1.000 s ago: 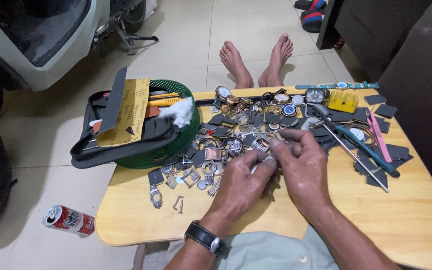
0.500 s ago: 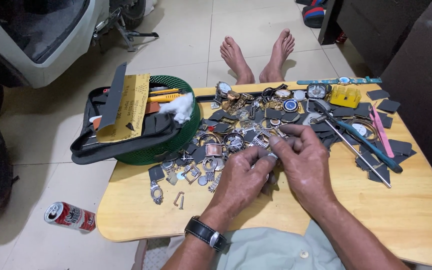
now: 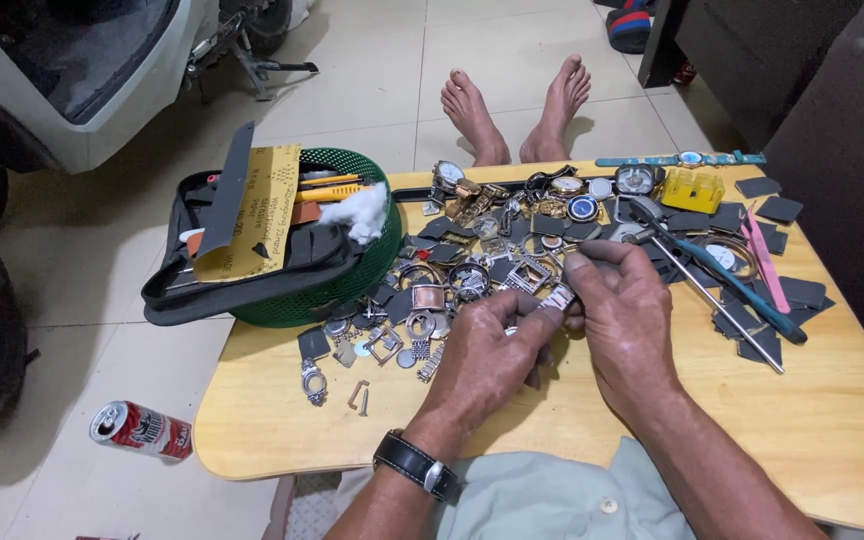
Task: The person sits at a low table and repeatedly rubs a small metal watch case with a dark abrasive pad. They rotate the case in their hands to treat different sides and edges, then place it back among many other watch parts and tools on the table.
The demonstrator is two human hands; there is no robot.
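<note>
Both my hands meet over the middle of a low wooden table (image 3: 282,420). My left hand (image 3: 487,350), with a black wristwatch (image 3: 417,466) on its wrist, pinches a small silver metal watch-band piece (image 3: 555,298) at the fingertips. My right hand (image 3: 622,305) curls around the same piece from the right, its fingers closed on it. Just beyond the hands lies a heap of watch parts (image 3: 472,265): cases, buckles, band links and dark square pads.
A green mesh basket (image 3: 352,280) with a black pouch (image 3: 242,280), a yellow card and white cotton sits at the table's left. Blue-handled pliers (image 3: 742,295), a pink tool and a yellow box (image 3: 692,190) lie right. My bare feet (image 3: 517,105) rest beyond. A red can (image 3: 142,430) lies on the floor.
My hands have stayed together over the parts heap, the fingers shifting slightly on the small silver piece. Nothing else on the table has moved.
</note>
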